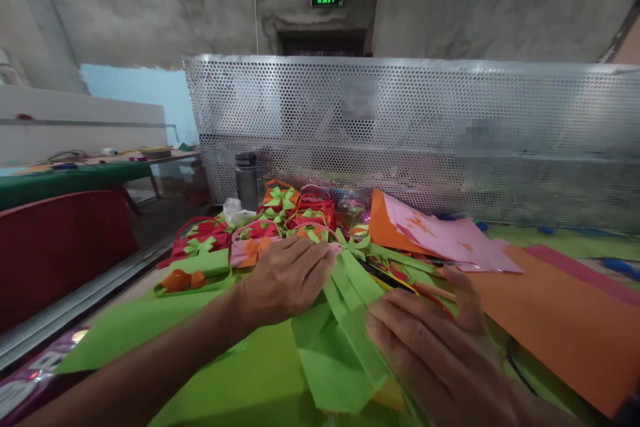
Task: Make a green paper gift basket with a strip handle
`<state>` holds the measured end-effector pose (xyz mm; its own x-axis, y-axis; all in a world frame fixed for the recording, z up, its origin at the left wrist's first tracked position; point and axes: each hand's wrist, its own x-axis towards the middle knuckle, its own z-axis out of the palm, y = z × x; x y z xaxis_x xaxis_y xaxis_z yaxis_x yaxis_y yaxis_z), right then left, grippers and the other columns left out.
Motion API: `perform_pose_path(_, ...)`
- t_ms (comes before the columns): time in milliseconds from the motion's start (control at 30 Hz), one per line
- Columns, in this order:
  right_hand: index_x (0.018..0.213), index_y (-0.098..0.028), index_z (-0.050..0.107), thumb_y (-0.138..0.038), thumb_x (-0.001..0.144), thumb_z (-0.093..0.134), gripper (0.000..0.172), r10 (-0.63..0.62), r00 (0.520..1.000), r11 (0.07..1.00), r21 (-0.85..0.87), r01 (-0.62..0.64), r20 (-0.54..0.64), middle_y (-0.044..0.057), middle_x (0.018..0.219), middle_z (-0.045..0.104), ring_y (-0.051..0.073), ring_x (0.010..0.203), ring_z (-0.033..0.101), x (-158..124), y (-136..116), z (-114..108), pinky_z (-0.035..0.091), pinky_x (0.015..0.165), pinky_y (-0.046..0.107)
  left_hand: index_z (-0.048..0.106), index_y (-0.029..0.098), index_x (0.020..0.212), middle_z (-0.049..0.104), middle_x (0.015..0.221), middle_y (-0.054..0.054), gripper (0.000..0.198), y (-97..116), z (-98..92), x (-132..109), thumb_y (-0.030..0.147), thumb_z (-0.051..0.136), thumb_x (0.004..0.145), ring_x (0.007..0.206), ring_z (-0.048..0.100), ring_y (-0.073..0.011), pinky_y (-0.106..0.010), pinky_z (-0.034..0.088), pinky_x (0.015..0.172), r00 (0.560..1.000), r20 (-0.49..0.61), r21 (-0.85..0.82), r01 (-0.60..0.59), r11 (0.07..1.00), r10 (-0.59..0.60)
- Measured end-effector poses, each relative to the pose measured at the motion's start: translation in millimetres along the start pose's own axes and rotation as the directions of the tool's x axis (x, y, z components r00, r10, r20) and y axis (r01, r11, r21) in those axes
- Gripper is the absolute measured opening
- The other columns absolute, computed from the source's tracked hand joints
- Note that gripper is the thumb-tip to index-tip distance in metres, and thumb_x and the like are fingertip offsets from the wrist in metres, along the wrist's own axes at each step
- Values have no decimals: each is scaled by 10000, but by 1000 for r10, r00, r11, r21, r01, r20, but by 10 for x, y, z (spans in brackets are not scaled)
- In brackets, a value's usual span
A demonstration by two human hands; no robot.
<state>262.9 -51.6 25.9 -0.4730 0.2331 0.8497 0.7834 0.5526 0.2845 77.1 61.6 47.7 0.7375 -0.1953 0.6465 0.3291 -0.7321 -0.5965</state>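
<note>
My left hand (287, 277) lies over the upper part of a folded green paper piece (340, 347), fingers curled down onto its strips. Lower right on the same piece rests my right hand (430, 340), fingers pressed together on its folded edge. Green paper strips (360, 267) fan out from between the two hands. Under them lies a large green sheet (240, 380).
Small paper baskets with bows (295, 210) in red, orange and pink crowd the far side of the table, beside a grey bottle (247, 180). Pink sheets (445, 233) and an orange sheet (565, 320) lie at right. A perforated metal panel (425, 133) stands behind.
</note>
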Motion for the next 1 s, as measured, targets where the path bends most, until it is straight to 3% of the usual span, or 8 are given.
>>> perform_pose_path(200, 794, -154, 651, -138, 938, 325, 357, 26, 999, 1000, 12, -26, -20, -18, 786, 716, 103, 796, 638, 41, 20, 4, 140, 1059, 437, 614, 55, 950, 687, 962, -135, 227, 11, -72, 44, 109, 406, 878, 953, 616, -256, -379, 558, 721, 998, 56, -71, 4, 997, 0)
perform_pose_path(367, 798, -154, 654, -139, 929, 354, 329, 54, 998, 998, 29, -52, -37, -14, 783, 714, 109, 796, 635, 61, 47, -1, 153, 1055, 442, 578, 31, 1073, 624, 1133, -146, 302, 45, -141, 62, 142, 353, 906, 1138, 507, -259, -383, 493, 899, 990, 132, -244, -6, 970, 39)
perform_pose_path(500, 824, -153, 660, -148, 922, 373, 303, 61, 997, 997, 46, -59, -44, -3, 795, 713, 125, 799, 637, 56, 86, 3, 145, 1053, 454, 510, 44, 1170, 557, 1233, -140, 336, 58, -197, 104, 80, 436, 844, 1212, 436, -219, -369, 414, 1000, 976, 219, -421, 92, 902, 2)
perform_pose_path(600, 812, -157, 654, -159, 928, 360, 316, 111, 992, 991, 82, -106, -62, -1, 789, 710, 132, 790, 642, 63, 123, 22, 163, 1046, 453, 473, 54, 1209, 575, 1216, -121, 424, 66, -255, 150, 47, 455, 786, 1153, 499, -167, -316, 421, 994, 967, 254, -509, 168, 844, -40)
perform_pose_path(733, 818, -170, 644, -181, 931, 366, 300, 153, 985, 982, 124, -143, -80, -13, 780, 708, 131, 777, 645, 77, 147, 51, 195, 1034, 448, 499, 86, 1184, 617, 1161, -105, 412, 129, -246, 160, 180, 517, 784, 1083, 555, -196, -396, 444, 961, 959, 253, -462, 237, 855, -130)
perform_pose_path(833, 816, -169, 644, -165, 921, 389, 275, 152, 984, 981, 133, -140, -92, -18, 785, 707, 127, 774, 642, 72, 139, 59, 201, 1027, 447, 550, 120, 1119, 641, 1126, -85, 315, 170, -207, 154, 154, 465, 818, 1042, 584, -207, -443, 457, 929, 957, 224, -384, 260, 886, -184)
perform_pose_path(933, 817, -171, 647, -154, 905, 408, 255, 163, 982, 979, 141, -148, -98, -16, 788, 706, 137, 782, 640, 63, 131, 51, 205, 1021, 465, 508, 99, 1181, 603, 1183, -110, 359, 94, -221, 158, 130, 433, 831, 1101, 545, -204, -415, 437, 957, 961, 256, -383, 203, 901, -108)
perform_pose_path(1000, 835, -170, 643, -145, 894, 414, 238, 164, 982, 978, 145, -150, -92, -12, 799, 705, 142, 793, 640, 62, 138, 47, 200, 1023, 471, 409, 73, 1279, 523, 1274, -141, 461, -28, -240, 140, 99, 429, 818, 1200, 454, -212, -409, 404, 990, 941, 337, -371, 166, 914, -33)
